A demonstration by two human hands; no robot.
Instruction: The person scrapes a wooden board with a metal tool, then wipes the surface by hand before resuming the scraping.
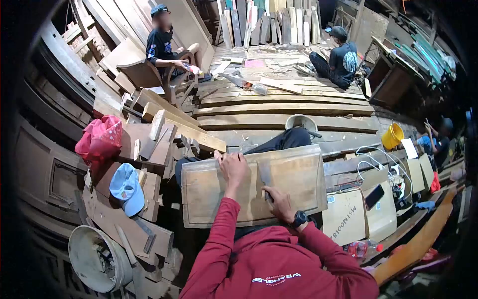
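Note:
A rectangular wooden panel (298,174) with a raised border rests across my lap, tilted toward me. My left hand (233,167) lies on its top edge near the middle-left, fingers curled over the rim and gripping it. My right hand (279,202) presses a small flat scraper-like tool (264,175) against the panel's centre; a black watch is on that wrist. My sleeves are red.
Wood planks and offcuts (169,129) pile at the left with a red cloth (99,139), a blue cap (125,187) and a grey fan (97,259). Cardboard boxes (348,214), cables and a phone lie at right. Two people sit working at the back; a yellow bucket (392,135) stands at right.

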